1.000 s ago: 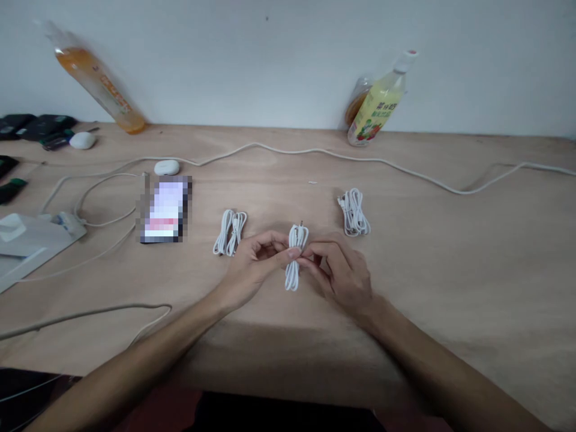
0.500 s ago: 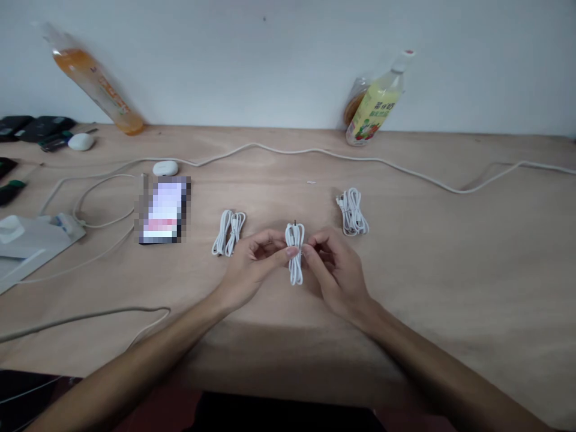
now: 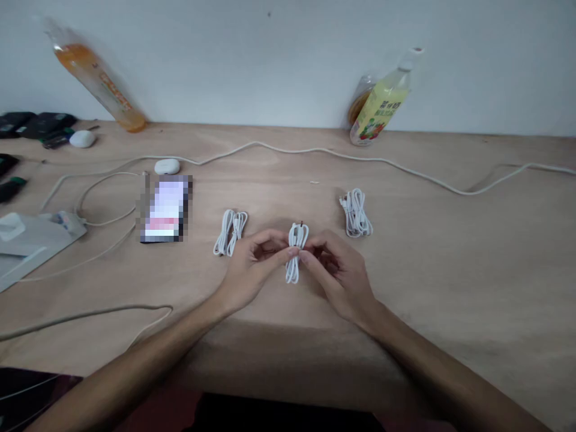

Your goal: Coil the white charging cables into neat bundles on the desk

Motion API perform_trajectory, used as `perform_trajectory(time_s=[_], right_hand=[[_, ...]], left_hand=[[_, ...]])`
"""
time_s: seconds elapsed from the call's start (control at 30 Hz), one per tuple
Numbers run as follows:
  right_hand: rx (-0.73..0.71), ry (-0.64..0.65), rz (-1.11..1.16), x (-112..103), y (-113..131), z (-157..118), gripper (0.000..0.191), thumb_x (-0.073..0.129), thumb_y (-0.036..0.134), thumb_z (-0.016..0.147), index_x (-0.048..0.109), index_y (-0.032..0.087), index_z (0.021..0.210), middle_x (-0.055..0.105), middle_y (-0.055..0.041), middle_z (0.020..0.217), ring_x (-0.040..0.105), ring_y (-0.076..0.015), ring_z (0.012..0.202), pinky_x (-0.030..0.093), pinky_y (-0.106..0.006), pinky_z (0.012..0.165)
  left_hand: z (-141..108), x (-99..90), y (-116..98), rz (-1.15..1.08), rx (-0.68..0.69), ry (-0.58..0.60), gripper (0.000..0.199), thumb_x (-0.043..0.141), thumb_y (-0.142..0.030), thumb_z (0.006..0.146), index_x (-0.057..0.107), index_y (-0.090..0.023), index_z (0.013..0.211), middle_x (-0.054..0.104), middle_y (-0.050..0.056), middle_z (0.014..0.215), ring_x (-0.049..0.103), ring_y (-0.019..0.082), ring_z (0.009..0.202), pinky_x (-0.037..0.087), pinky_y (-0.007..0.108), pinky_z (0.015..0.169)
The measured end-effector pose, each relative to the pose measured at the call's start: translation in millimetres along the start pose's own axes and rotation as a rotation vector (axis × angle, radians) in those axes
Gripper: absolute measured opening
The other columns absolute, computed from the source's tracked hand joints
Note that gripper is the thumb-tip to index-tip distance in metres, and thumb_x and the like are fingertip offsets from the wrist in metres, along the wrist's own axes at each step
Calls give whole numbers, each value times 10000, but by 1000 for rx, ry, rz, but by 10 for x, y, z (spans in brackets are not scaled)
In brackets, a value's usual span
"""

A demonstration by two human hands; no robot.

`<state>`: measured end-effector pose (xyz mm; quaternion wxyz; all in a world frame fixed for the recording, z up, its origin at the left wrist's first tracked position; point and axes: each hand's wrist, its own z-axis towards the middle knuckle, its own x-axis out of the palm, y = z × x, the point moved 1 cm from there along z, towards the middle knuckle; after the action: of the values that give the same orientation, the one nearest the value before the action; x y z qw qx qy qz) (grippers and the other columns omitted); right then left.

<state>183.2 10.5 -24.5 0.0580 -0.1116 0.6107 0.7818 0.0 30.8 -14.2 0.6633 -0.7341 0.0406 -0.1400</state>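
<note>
A coiled white cable is held upright above the table, pinched in at its middle. My left hand is closed on its left side, thumb across the narrow waist of the coil. From the right, my right hand has its thumb and finger pressed together at the same waist; whether a tie is between them is too small to tell. A dark plug tip sticks out at the coil's top. Just left of my left hand lies a second bundled white cable. Another bundled white cable lies beyond my right hand.
A phone and a white earbud case lie to the left. One long white cable crosses the table. An orange bottle and a yellow bottle lean against the wall. White packaging sits far left.
The held cable has tilted slightly, its top leaning to the right. My right thumb has come closer against the coil's middle. The whole view has shifted a little.
</note>
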Motion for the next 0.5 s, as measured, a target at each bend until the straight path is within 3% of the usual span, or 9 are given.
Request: perform_trajectory(time_s=[0.17,0.5], right_hand=[[-43,-25,-13,-23,14,26,173,692,232,985,702,223,812,628,29,726,547,-126,637,418,-260,586],[119,-42,165,8,24,62,209,693,293,933,649,217,743,548,43,669,462,-113,583,383,-242,529]], left_hand=[[-3,6,-8,31,29,-28,107,874,-270,834,796,-204,865,773,-13,758,709,146,717,601,269,745],[-46,16,18,70,106,-40,138,855,-247,879,803,-198,996,811,21,914,746,166,852,597,273,812]])
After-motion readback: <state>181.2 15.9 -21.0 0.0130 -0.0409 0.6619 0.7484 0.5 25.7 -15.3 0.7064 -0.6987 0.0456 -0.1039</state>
